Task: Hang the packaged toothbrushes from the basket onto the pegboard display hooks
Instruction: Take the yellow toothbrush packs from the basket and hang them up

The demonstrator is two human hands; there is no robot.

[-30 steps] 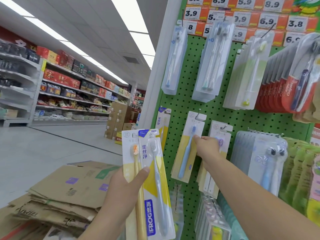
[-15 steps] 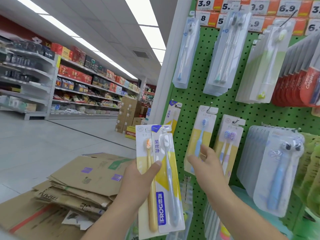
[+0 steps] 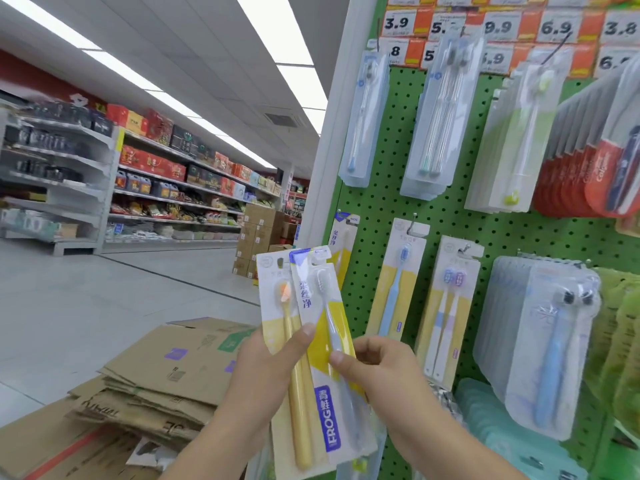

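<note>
A: Head view, the only one. The left hand [image 3: 263, 372] holds two carded toothbrush packs fanned upright, thumb pressed across their fronts: a yellow-brush pack [image 3: 280, 327] behind, and a pale-blue-brush pack [image 3: 323, 344] printed FROG in front. The right hand [image 3: 377, 372] is pinching the front pack's right edge, fingers curled onto it.

B: So the step in hand is peeling that front pack off the other?

A: I'd judge so. To do it well, slide it sideways off the back card while the left thumb eases, then shift the grip lower so the hang hole at the top is free to meet a hook. The matching pack [image 3: 344, 244] hangs at the pegboard [image 3: 377, 209] left edge, just beside the held ones; that hook looks the likely home.

B: Where's the basket?

A: Not in view. Only flattened cardboard [image 3: 156, 372] lies stacked lower left.

B: Counts?

A: Two packs in hand. On the middle row, three hooks with carded packs: the matching one, a blue single [image 3: 394, 282], and a twin pack [image 3: 450, 306]; how many sit behind each I can't tell. Further right hangs a deep stack of clear blister packs [image 3: 547, 341]. On the top row, three clear-cased stacks and one red stack [image 3: 581, 168]. The price tags [image 3: 498, 27] are too blurred to count.
</note>
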